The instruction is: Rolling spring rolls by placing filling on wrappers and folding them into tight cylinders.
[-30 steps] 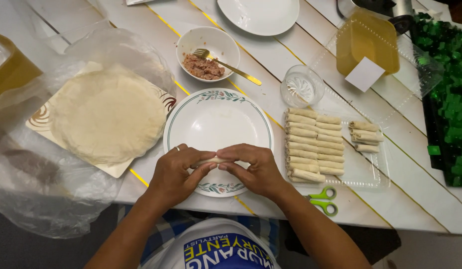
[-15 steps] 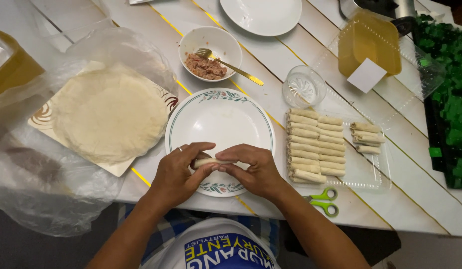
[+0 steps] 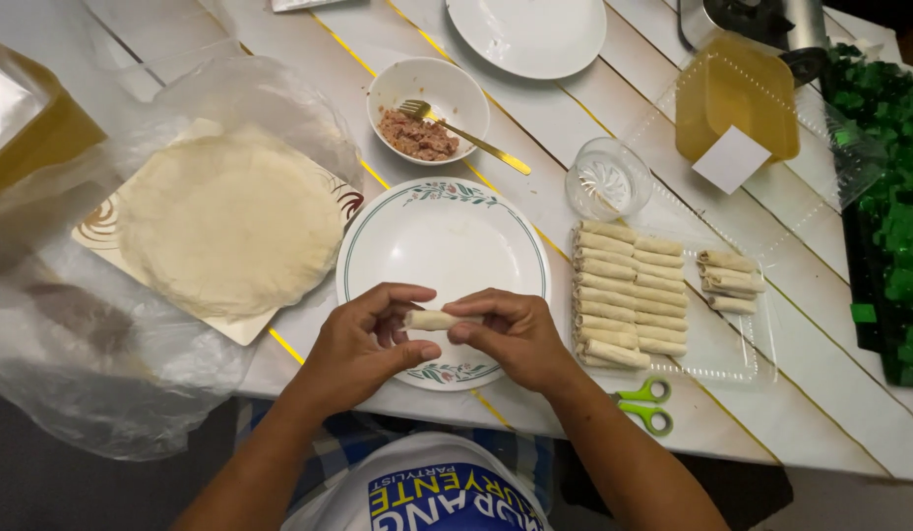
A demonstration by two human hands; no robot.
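Note:
A thin pale wrapped roll (image 3: 432, 320) is held between both hands just above the near rim of a white plate with a floral border (image 3: 447, 251). My left hand (image 3: 363, 344) pinches its left end with thumb and fingers. My right hand (image 3: 516, 334) grips its right end. To the left lies a stack of round pale wrappers (image 3: 230, 221) on a square plate. A white bowl of minced meat filling (image 3: 422, 133) with a gold fork (image 3: 466, 133) stands behind the plate.
A clear tray (image 3: 742, 339) at the right holds several finished rolls (image 3: 624, 290). Green-handled scissors (image 3: 643, 403) lie near the table edge. A small glass dish (image 3: 606, 182), an empty white plate (image 3: 530, 34), a yellow container (image 3: 737, 93) and crumpled plastic (image 3: 92, 364) surround the work area.
The hands have lifted slightly off the plate and the roll now shows between the fingertips, where before it was mostly covered by both hands.

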